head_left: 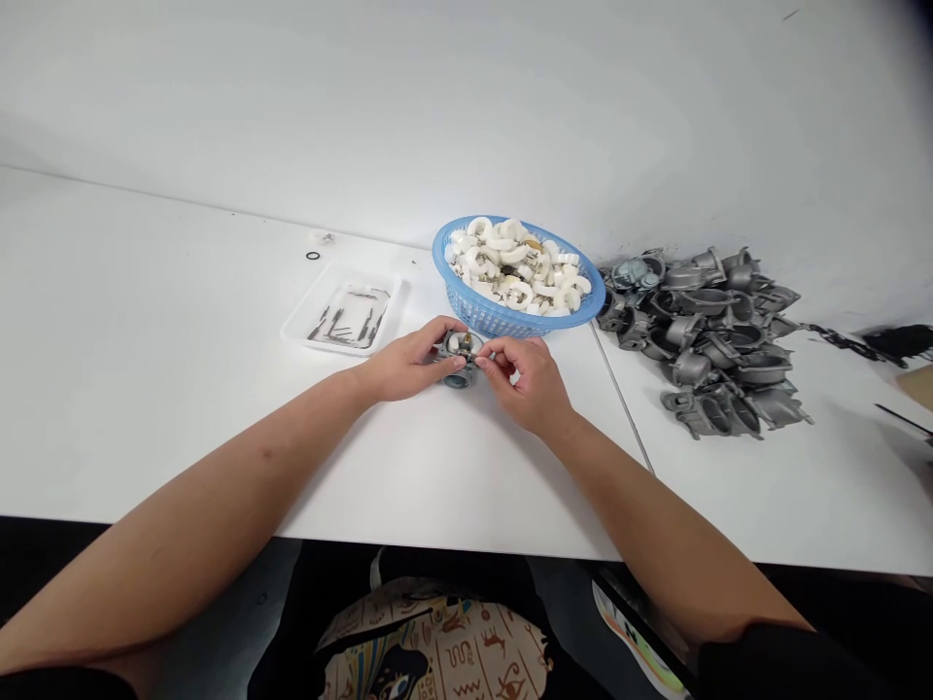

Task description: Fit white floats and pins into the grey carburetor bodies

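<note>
My left hand (412,360) and my right hand (521,384) meet over a small grey metal carburetor body (458,358), which sits just above the white table. The left fingers wrap its near side. The right thumb and fingertips pinch at its top, where a small brass-coloured part shows, though the fingers hide most of it. A round blue-rimmed opening faces me at its lower end. Just beyond my hands stands a blue plastic basket (485,313) heaped with curved white plastic parts (514,267).
A shallow clear tray (341,338) holds several thin metal pins. A small black O-ring (313,256) lies behind it. A large pile of grey die-cast metal housings (718,340) fills the table's right side. A white wall rises behind the table.
</note>
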A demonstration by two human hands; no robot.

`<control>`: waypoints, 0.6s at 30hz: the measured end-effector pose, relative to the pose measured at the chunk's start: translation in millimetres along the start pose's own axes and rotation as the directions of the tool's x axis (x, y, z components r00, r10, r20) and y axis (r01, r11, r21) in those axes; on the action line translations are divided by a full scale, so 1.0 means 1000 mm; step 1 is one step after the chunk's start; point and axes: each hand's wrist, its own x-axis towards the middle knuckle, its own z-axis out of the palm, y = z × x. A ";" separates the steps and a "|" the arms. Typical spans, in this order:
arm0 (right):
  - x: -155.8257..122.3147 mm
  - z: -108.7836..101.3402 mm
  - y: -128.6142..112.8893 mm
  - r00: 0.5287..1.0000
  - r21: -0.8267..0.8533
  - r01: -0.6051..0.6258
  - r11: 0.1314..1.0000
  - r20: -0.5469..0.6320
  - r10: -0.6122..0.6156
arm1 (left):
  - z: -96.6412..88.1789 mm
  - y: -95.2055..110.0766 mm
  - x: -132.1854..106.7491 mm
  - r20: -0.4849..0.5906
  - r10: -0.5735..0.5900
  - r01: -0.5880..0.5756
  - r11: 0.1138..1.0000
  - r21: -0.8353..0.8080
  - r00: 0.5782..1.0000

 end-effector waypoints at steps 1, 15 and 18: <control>0.000 0.001 -0.002 1.000 -0.021 0.005 1.000 -0.002 -0.005 | 0.000 0.000 0.000 -0.004 -0.005 0.005 1.000 0.017 1.000; 0.000 0.001 -0.012 1.000 -0.135 0.027 0.990 0.016 -0.025 | 0.001 0.004 -0.001 -0.016 -0.017 0.018 0.997 0.070 1.000; 0.000 0.001 -0.010 0.999 -0.127 0.039 0.991 -0.032 -0.043 | 0.002 0.005 0.000 -0.018 -0.020 0.021 0.997 0.074 1.000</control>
